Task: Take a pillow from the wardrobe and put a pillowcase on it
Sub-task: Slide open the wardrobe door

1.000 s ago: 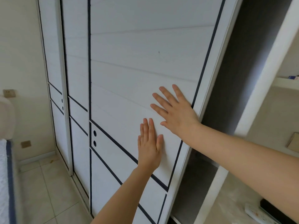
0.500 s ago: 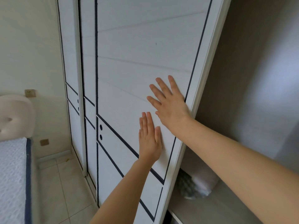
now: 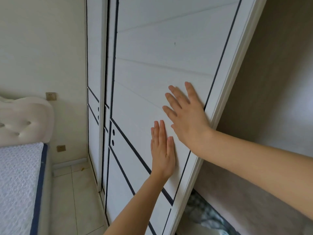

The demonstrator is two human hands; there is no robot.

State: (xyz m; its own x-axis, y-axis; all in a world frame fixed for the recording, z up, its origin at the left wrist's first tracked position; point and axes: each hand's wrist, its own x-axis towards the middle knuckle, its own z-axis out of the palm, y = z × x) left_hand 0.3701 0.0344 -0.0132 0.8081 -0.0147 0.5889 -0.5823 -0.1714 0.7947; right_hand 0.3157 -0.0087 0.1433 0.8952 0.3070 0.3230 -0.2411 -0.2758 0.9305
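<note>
At far left a bed (image 3: 18, 180) and headboard (image 3: 23, 119) sit by the wall, then the white sliding door (image 3: 152, 65) — both hands lie flat on it with fingers spread, the left hand (image 3: 162, 150) lower, the right hand (image 3: 188, 116) higher and by the door's right edge. Right of that edge the wardrobe (image 3: 271, 99) stands open, and low in it, below and right of the hands, lies a mottled grey-white bundle (image 3: 201, 216) — probably the pillow, nearer the right hand. It is cut off by the door frame and forearm, so its long axis cannot be told.

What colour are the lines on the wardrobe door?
Dark navy lines on the white door, head view.
</note>
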